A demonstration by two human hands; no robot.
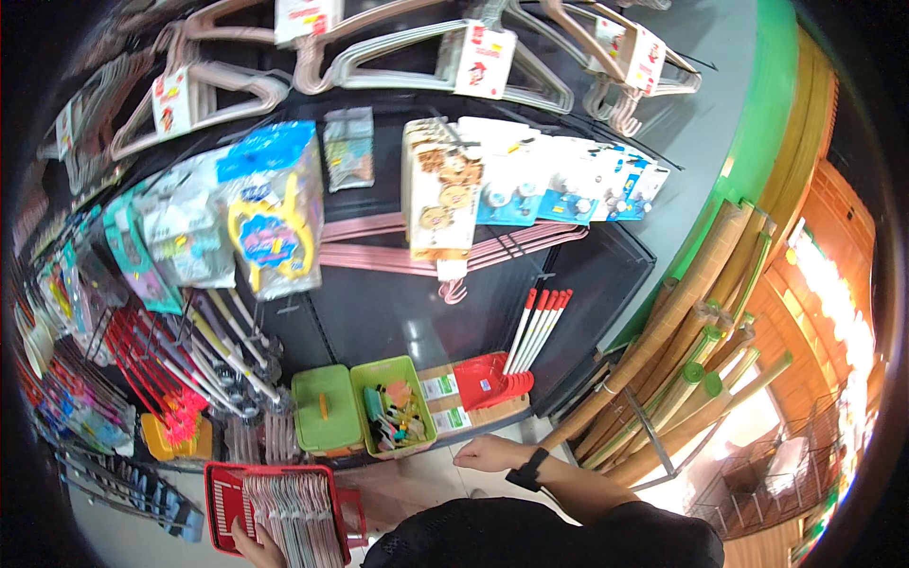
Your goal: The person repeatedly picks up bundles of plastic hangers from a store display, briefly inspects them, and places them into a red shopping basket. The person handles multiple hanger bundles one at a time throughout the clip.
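Observation:
At the bottom left, my left hand (257,547) reaches into a red plastic shopping basket (231,467), beside a tightly packed row of pink, white and grey hangers (295,515). Its fingers are apart, and part of the hand is cut off by the picture's lower edge. My right hand (484,453) hangs in front of the display with its fingers curled in and nothing visible in it. A black band (527,470) is around that wrist. Near this hand, on the low shelf, are a lime-green bin (429,444) of small items and stacked red dustpans (490,380).
Hanger bundles (419,57) with tags hang along the top. Below hang packaged goods (273,213) and pink hangers (383,259). Long-handled brushes (213,355) stand at left, beside a green lidded box (327,408). Rolled bamboo mats (660,341) lean at right, near a wire basket (753,490).

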